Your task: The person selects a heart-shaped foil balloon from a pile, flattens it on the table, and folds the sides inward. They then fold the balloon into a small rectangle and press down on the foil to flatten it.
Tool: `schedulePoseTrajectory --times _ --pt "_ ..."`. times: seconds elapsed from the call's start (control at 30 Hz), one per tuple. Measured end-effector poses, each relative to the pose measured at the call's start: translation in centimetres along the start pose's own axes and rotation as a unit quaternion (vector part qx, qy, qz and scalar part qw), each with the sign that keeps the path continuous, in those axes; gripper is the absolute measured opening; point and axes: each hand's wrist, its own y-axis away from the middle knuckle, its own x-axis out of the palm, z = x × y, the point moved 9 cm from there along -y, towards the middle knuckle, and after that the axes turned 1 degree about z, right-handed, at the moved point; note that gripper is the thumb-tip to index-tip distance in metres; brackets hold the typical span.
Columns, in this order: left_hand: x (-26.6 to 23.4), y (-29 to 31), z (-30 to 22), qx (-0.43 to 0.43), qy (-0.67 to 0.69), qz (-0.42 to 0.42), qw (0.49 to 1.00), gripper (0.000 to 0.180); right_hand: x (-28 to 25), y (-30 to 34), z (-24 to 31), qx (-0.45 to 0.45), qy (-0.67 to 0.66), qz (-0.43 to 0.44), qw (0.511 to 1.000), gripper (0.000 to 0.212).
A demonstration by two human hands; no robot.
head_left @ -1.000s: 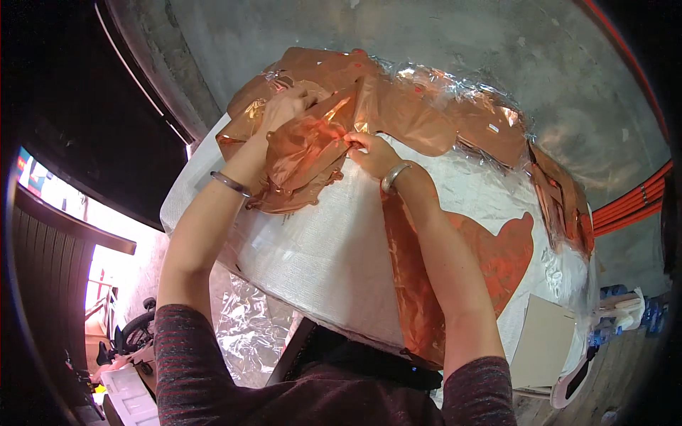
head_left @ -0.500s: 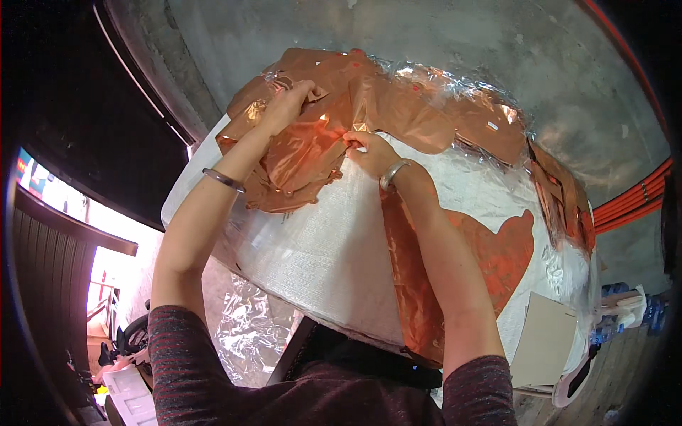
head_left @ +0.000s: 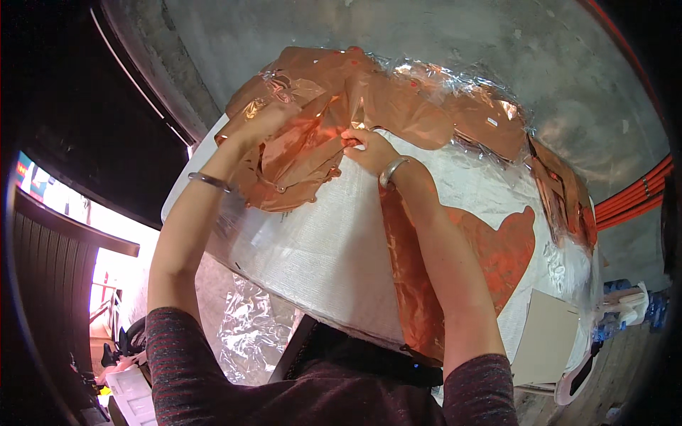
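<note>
Right hand (head_left: pixel 373 152): pinches foil (head_left: pixel 302 169)
Left hand (head_left: pixel 273 122): over foil; we cannot tell closure
Foil: hard pulling could tear it

I record, on my remote feed, a mottled grey concrete wall (head_left: pixel 455 32) at the far side. Bundled orange-red tubes (head_left: pixel 632 197) run at right; nearer, I log blue plastic bottles (head_left: pixel 657 310). A flat beige cardboard sheet (head_left: pixel 545 339) lies near right. I note a dark brown ribbed panel (head_left: pixel 53 284) at left and a white box (head_left: pixel 135 401) near left.
</note>
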Motion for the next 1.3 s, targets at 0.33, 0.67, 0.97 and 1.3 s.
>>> schedulePoseTrajectory --times 0.33,0.67,0.97,1.3 --pt "-0.6 1.7 -2.6 0.021 -0.247 -0.008 0.969 0.023 0.0 0.0 0.5 0.001 0.023 0.002 1.0 0.036" --pt "3.1 3.4 -6.7 0.047 0.058 -0.053 0.996 0.043 -0.7 0.6 -0.2 0.028 -0.011 0.016 0.999 0.053" --pt "3.2 3.4 -6.5 -0.072 0.053 -0.083 0.993 0.074 0.0 1.0 2.2 0.03 0.076 -0.095 0.992 0.059" --pt "0.3 5.8 -10.3 0.23 -0.654 -0.322 0.645 0.05 -5.8 0.2 -1.9 -0.066 0.087 -0.266 0.958 0.047"
